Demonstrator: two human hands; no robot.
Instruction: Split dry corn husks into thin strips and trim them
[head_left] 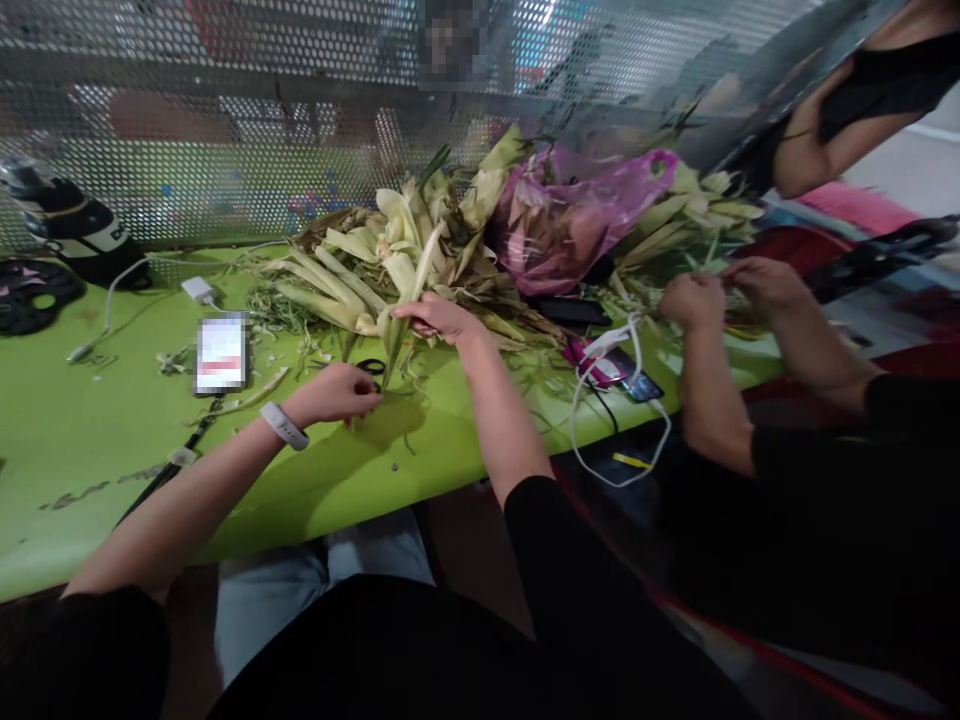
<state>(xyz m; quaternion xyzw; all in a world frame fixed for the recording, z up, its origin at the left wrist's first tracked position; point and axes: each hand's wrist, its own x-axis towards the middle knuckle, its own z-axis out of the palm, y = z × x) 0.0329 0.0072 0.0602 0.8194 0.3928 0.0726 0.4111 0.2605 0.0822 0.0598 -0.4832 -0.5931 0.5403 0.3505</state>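
Note:
My right hand (439, 318) is closed around a pale corn husk (424, 265) that stands tilted over the table, its narrow green end pointing down. At that lower end, the curled fingers of my left hand (345, 393) pinch the husk's tip; the fingertips are partly hidden. A light wristband (285, 425) is on my left wrist. Just behind my left hand lie black-handled scissors (370, 367). Beyond both hands rises a heap of corn husks (345, 275), with thin shredded strips (281, 308) at its left side.
A pink plastic bag (547, 220) rests against the heap. Phones (641, 382) and white cables (574, 430) lie right; another phone (221, 352), a plug (199, 290) and a dark bottle (82, 225) left. A co-worker's hands (694, 300) work at right. Perforated metal (225, 130) closes the back.

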